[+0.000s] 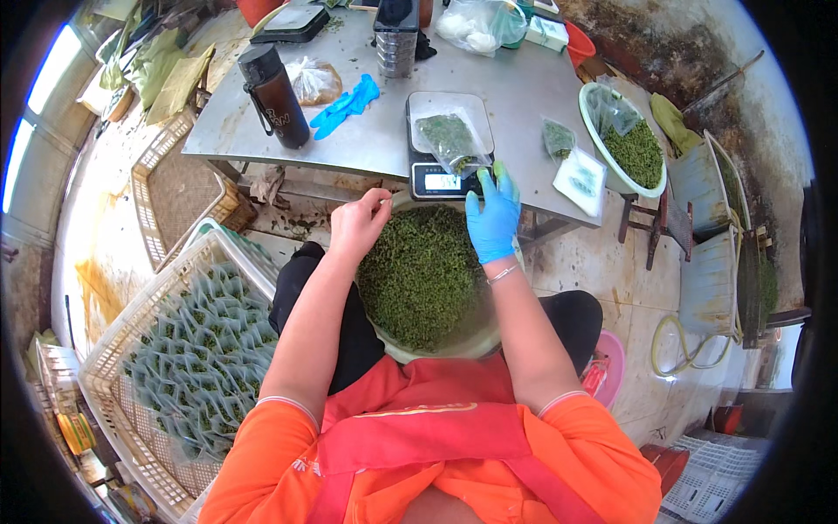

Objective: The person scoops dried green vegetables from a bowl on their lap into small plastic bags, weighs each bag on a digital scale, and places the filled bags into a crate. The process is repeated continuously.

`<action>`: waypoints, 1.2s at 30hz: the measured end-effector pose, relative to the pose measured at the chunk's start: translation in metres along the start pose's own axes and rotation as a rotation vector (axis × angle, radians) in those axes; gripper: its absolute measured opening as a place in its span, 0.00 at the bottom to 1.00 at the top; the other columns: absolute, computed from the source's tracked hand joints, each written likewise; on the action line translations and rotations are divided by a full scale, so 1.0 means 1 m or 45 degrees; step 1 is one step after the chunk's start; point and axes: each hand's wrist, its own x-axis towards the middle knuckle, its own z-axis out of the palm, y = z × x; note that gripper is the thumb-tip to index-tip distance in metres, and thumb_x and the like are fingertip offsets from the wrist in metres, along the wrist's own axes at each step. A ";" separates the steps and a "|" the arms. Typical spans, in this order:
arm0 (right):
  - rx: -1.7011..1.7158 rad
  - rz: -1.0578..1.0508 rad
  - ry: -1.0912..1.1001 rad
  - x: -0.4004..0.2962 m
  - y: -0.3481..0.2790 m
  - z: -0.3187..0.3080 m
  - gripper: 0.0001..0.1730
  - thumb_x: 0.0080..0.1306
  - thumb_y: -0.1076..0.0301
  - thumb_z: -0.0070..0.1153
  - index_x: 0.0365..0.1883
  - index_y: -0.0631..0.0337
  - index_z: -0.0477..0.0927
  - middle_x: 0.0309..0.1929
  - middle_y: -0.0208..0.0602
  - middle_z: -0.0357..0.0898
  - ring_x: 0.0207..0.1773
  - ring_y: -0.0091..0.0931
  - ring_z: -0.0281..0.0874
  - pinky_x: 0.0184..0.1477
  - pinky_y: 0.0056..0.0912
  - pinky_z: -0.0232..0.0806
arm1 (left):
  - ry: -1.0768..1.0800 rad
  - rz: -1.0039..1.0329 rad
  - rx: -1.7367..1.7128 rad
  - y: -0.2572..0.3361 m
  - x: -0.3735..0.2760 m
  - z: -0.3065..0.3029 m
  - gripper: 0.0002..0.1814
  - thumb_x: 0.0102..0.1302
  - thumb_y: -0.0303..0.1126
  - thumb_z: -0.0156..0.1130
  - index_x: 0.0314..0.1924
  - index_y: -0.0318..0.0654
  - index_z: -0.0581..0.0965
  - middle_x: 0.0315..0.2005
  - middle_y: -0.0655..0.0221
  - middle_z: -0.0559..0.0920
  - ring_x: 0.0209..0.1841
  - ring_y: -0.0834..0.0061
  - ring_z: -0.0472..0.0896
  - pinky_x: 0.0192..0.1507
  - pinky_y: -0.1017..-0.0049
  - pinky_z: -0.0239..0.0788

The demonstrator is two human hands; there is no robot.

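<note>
My right hand (495,213), in a blue glove with green-stained fingertips, is at the right front corner of a digital scale (419,154). Its fingers are apart, close to the lower corner of a clear plastic bag (448,141) of small green berries lying on the weighing plate; I cannot tell whether they touch it. The scale's display is lit. My bare left hand (359,224) has its fingers curled together, with nothing visible in them, over the left rim of a large basin (481,331). A heap of green berries (422,281) fills much of that basin, between my knees.
A plastic crate (108,367) of upright filled bags (203,360) stands at left. On the metal table (366,141) are a dark bottle (278,98), blue gloves (347,106), a smaller bag (558,139) and a white pad (581,180). An oval tub (632,147) of berries stands at right.
</note>
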 end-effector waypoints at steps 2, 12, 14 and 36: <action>-0.243 -0.175 -0.019 0.000 0.007 0.017 0.28 0.59 0.61 0.50 0.55 0.66 0.67 0.65 0.48 0.58 0.68 0.48 0.48 0.66 0.52 0.42 | -0.004 -0.012 0.000 0.000 0.000 -0.001 0.09 0.62 0.39 0.56 0.39 0.47 0.77 0.21 0.71 0.82 0.25 0.71 0.81 0.29 0.73 0.70; 0.464 -0.558 -0.260 -0.055 -0.009 -0.004 0.20 0.59 0.71 0.51 0.51 0.62 0.74 0.52 0.45 0.73 0.55 0.39 0.71 0.59 0.38 0.63 | 0.017 -0.028 -0.019 -0.002 0.002 -0.004 0.09 0.62 0.36 0.56 0.40 0.43 0.77 0.21 0.71 0.82 0.23 0.79 0.82 0.28 0.78 0.70; 0.578 -0.336 -0.099 -0.043 -0.006 -0.011 0.18 0.63 0.70 0.49 0.51 0.63 0.75 0.51 0.47 0.75 0.52 0.39 0.74 0.55 0.34 0.66 | 0.031 -0.033 -0.005 -0.003 0.001 -0.004 0.09 0.62 0.37 0.56 0.40 0.43 0.77 0.21 0.71 0.82 0.23 0.79 0.82 0.28 0.79 0.71; -0.005 -0.636 -0.729 0.044 -0.100 0.007 0.15 0.57 0.67 0.50 0.44 0.56 0.76 0.41 0.42 0.78 0.30 0.41 0.78 0.31 0.43 0.71 | 0.200 -0.082 0.164 0.012 0.024 -0.005 0.29 0.47 0.31 0.63 0.53 0.46 0.69 0.41 0.62 0.80 0.43 0.62 0.78 0.42 0.66 0.69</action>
